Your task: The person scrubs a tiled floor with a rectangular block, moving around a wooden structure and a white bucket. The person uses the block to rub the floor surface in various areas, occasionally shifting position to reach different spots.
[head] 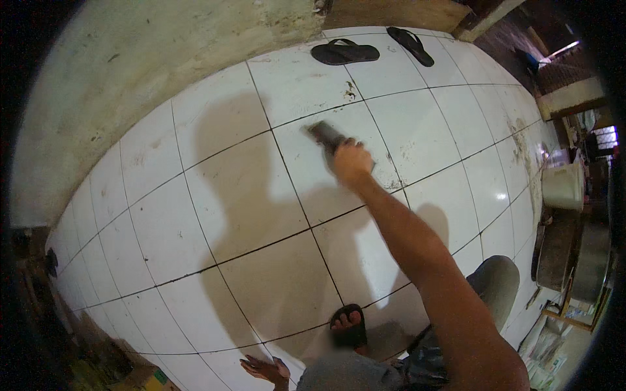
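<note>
My right hand [353, 163] grips a dark, flat hand tool [326, 133], held low over or against the white tiled floor [234, 215]. Blur hides what kind of tool it is and whether its end touches the tile. Dark crumbs and smears [391, 183] lie on the tiles just right of this hand. At the bottom edge my left hand [266, 370] is held out with its fingers extended and nothing in it. Close by, my foot in a black sandal [349, 322] rests on the floor.
Two black flip-flops [345, 52] lie near the stained wall [146, 63]. More dirt [349, 91] marks the tiles below them. To the right stand a pale bucket [562, 185] and large metal vessels [555, 254]. A cardboard box [142, 380] sits at lower left.
</note>
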The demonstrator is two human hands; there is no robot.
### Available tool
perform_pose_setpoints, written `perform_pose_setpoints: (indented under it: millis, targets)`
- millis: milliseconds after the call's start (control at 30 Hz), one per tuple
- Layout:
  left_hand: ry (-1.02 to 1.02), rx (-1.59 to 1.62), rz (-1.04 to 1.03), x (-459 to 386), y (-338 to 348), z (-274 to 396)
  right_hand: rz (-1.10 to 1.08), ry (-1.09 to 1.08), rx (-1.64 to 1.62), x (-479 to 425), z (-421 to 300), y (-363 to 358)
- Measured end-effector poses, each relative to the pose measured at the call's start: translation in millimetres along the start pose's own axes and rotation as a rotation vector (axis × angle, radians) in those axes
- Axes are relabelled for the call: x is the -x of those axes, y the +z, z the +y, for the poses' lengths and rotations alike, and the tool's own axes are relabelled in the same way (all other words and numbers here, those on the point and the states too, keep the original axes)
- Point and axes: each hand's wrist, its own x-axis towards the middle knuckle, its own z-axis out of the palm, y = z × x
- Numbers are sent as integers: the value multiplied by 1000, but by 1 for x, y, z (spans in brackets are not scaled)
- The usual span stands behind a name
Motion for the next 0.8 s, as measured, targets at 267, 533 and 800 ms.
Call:
perform_pose_setpoints:
  millis: [267,533,800]
  targets:
    - [-7,-520,-134,-5,-8,11,-35,-256,-61,-26,-53,18]
    - [145,-688,-108,-7,-10,-8,-210,5,-169,-126,64,-61]
    - [154,-581,-24,-20,-2,7,-153,-115,-141,-120,67,-41]
